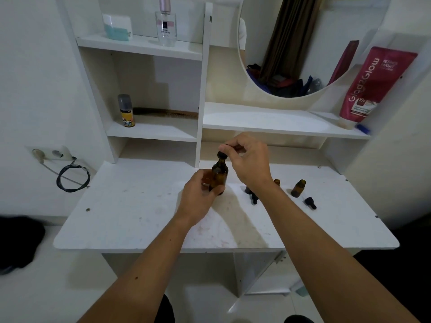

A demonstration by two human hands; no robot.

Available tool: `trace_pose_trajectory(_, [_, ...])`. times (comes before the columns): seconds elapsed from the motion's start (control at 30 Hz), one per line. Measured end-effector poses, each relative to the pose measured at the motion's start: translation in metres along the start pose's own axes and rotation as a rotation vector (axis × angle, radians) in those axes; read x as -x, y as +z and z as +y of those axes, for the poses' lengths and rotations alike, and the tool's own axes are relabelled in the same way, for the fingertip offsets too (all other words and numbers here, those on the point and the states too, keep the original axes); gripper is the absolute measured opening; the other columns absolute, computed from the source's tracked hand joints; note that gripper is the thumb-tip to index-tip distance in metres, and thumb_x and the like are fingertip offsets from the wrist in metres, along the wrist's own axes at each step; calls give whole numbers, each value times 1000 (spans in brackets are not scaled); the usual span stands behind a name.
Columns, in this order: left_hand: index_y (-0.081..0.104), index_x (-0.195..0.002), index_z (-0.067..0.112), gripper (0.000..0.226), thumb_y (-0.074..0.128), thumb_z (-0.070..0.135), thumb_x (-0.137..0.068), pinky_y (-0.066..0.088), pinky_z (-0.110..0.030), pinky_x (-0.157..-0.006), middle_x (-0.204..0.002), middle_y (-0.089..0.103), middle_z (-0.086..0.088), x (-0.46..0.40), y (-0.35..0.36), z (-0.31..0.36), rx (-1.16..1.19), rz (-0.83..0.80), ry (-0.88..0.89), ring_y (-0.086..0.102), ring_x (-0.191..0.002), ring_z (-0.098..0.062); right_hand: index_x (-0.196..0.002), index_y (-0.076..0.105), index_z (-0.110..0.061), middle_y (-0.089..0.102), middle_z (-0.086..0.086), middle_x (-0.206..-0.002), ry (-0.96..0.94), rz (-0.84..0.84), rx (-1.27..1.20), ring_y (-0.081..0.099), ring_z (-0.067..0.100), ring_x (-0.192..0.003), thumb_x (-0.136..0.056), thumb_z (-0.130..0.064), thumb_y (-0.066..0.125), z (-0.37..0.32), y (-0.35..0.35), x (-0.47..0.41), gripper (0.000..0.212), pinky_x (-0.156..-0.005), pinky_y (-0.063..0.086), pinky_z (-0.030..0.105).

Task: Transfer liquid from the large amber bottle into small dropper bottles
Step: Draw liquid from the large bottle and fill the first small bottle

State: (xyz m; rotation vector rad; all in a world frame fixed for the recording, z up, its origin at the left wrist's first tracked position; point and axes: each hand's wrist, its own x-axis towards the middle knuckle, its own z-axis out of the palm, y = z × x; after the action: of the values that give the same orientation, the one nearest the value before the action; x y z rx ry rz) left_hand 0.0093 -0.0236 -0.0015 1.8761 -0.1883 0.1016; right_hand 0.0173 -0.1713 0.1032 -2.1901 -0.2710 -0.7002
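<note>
The left hand (198, 197) is curled around the body of the large amber glass bottle (218, 177), which stands in the middle of the frame on the white, scuffed table top (130, 206). The right hand (247, 159) is held above it, and its fingertips pinch the black dropper cap (221, 153) just at the bottle's neck. Whether the cap is seated on the thread cannot be told.

For this step, the bottle should be kept upright and pressed firmly to the table while the cap is moved straight along the neck, so that nothing is spilled.

To the right of centre, a small amber dropper bottle (298, 188) stands open, and a second one (276, 182) is partly hidden behind the right wrist. Two loose black dropper caps (310, 202) lie near them.

In the upper part of the frame, white shelves (140, 46) and a round mirror (303, 54) are seen. A red tube (373, 85) leans at the upper right, and a wall socket with a black cable (72, 176) is at the left.
</note>
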Motion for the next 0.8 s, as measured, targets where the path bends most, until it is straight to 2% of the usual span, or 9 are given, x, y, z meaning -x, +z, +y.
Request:
trace_pose_trajectory(0.1, [56, -130, 26, 50, 78, 39, -87, 51, -22, -94, -120, 65, 14, 0, 0, 0, -17, 6, 2, 62, -106, -7, -99, 78, -15, 74, -1, -93, -5, 20, 5, 70, 10, -85, -94, -24, 75, -3, -4, 0, 10, -82, 59, 24])
trace_pose_trajectory(0.23, [54, -129, 29, 53, 78, 46, -84, 52, -25, -94, -123, 61, 12, 0, 2, -1, -85, 40, -13, 60, -107, -10, -105, 76, -14, 73, -2, -100, -32, 78, -43, 69, 7, -90, -97, -23, 73, -17, -21, -4, 13, -84, 57, 19])
trace_pose_trajectory(0.43, [51, -131, 30, 63, 82, 49, -80, 55, -32, -97, -126, 61, 12, 8, 5, -1, -106, 98, -41, 62, -109, -12, -106, 76, -14, 76, -1, -97, -84, 220, -99, 71, 9, -89, -96, -23, 74, -38, -57, -12, 14, -83, 57, 20])
trace_pose_trajectory(0.53, [50, -130, 30, 61, 82, 46, -81, 57, -29, -92, -124, 60, 11, 16, 6, 1, -122, 150, -32, 63, -104, -13, -106, 76, -14, 76, -2, -96, -90, 238, -82, 71, 9, -87, -95, -24, 75, -37, -71, -7, 15, -83, 58, 21])
trace_pose_trajectory(0.67, [53, -115, 30, 43, 81, 40, -84, 51, -14, -75, -108, 62, 12, 36, 15, 8, -85, 226, -32, 63, -92, -11, -106, 76, -14, 76, -1, -97, -70, 245, -69, 71, 11, -89, -95, -25, 75, -24, -86, 6, 15, -84, 60, 28])
trace_pose_trajectory(0.8, [59, -111, 31, 31, 77, 40, -87, 50, -11, -71, -101, 65, 15, 53, 38, 17, -17, 154, -16, 65, -90, -8, -105, 76, -16, 76, -3, -98, -21, 245, -78, 72, 11, -92, -95, -26, 76, -7, -97, 20, 15, -86, 60, 30])
